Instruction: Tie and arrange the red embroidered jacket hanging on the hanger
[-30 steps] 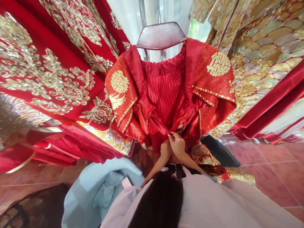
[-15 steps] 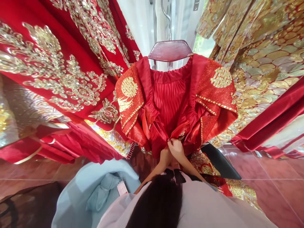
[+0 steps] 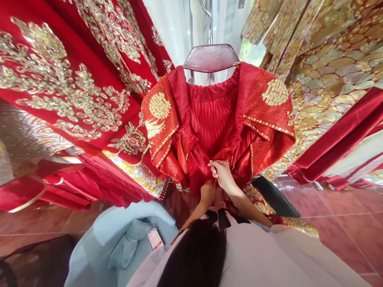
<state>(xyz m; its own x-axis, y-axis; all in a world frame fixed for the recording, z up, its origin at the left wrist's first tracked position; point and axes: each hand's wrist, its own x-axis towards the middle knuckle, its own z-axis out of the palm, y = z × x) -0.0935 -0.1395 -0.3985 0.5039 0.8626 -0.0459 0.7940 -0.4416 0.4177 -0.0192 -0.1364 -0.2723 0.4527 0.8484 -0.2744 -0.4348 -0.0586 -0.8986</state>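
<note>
A red garment with gold embroidered panels hangs in front of me on a dark wooden hanger. Its front opens over a pleated red lining. My right hand is closed, pinching the red fabric where the two front edges meet. Just below it my left hand is closed on the same fabric, its fingers partly hidden by the cloth.
Red robes with heavy gold embroidery hang at the left, gold scale-patterned robes at the right. A pale blue cloth heap with a small card lies at lower left. A black object stands on the reddish tiled floor.
My right hand has risen a little along the garment's front edges while my left stays lower. The view has shifted slightly downward.
</note>
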